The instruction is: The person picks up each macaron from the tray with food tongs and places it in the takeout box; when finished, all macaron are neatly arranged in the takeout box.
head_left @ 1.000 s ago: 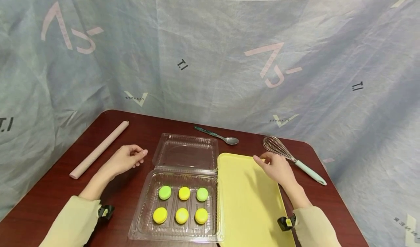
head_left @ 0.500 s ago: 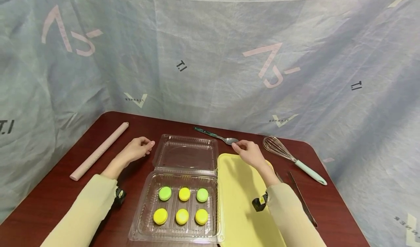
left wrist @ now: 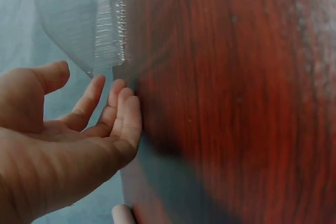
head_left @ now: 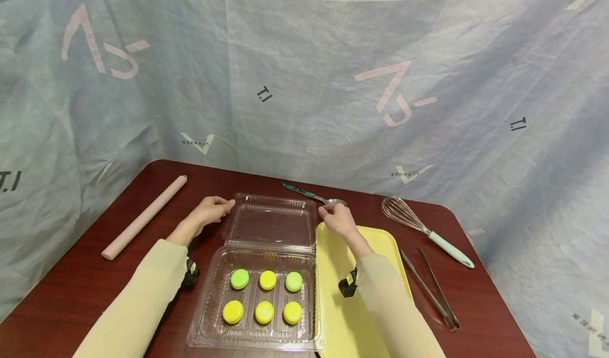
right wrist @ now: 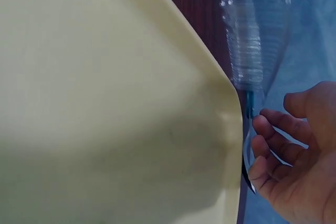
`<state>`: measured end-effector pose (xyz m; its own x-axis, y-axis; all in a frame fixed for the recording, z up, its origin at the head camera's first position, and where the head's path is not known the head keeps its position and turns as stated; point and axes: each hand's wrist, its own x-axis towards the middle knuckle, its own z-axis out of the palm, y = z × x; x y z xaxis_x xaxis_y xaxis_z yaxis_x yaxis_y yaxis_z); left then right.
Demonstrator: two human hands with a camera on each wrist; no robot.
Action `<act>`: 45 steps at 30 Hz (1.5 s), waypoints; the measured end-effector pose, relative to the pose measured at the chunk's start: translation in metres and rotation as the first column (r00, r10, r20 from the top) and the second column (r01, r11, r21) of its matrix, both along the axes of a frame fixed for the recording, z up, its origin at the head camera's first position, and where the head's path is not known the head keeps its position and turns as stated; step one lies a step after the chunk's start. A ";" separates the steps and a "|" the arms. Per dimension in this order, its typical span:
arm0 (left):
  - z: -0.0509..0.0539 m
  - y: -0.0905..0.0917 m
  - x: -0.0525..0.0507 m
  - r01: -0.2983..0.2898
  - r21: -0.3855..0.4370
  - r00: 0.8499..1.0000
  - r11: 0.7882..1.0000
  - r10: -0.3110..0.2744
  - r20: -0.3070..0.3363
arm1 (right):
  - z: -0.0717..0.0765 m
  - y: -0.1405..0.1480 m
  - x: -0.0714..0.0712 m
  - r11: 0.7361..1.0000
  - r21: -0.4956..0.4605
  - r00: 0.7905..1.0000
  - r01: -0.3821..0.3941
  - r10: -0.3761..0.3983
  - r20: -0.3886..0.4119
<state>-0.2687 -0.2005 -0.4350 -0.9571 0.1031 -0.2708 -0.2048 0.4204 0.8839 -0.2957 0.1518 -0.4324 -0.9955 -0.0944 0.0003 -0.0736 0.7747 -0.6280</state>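
A clear plastic box point(head_left: 209, 315) lies with its lid point(head_left: 271, 223) folded back behind it. Green and yellow macarons point(head_left: 264, 312) sit in two rows inside the base. By the lid's far left corner is my left hand point(head_left: 209, 212), its index fingertip close to or touching the edge in the left wrist view; thumb and fingers point(left wrist: 134, 119) stand apart. My right hand point(head_left: 340, 219) hovers near the lid's far right corner, over the back of the yellow tray point(head_left: 380, 241). Its loosely bent fingers point(right wrist: 286, 121) hold nothing and partly cover the spoon point(head_left: 306, 193).
A pale rolling pin point(head_left: 145, 218) lies at the left of the dark red table point(head_left: 71, 294). On the right are a whisk point(head_left: 428, 233) and metal tongs point(head_left: 435, 294). A grey cloth point(head_left: 304, 83) hangs behind the table.
My left hand has moved right and slightly back to the lid's left corner. My right hand has moved left from the tray's right side toward the lid, uncovering the tongs. Box and macarons stay put.
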 end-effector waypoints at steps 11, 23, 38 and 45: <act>-0.006 0.003 -0.005 -0.048 0.028 0.999 0.998 0.048 -0.010 | -0.008 -0.014 -0.004 0.999 0.002 0.999 0.052 -0.052 0.013; -0.005 0.007 -0.006 -0.101 0.022 0.994 0.995 0.102 -0.039 | -0.009 -0.019 -0.004 0.992 -0.075 0.995 0.102 -0.102 0.001; 0.016 0.002 -0.007 -0.145 0.086 0.968 0.986 0.159 -0.192 | 0.022 -0.016 -0.008 0.916 -0.373 0.987 0.146 -0.162 -0.013; 0.043 -0.003 0.005 -0.117 0.137 0.954 0.984 0.150 -0.260 | 0.052 -0.007 0.002 0.829 -0.549 0.994 0.107 -0.098 0.046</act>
<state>-0.2639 -0.2037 -0.3924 -0.9999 -0.0146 0.0041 -0.0003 0.2942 0.9557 -0.2934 0.1445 -0.3800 -0.9998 0.0193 0.0059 0.0003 0.3034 -0.9529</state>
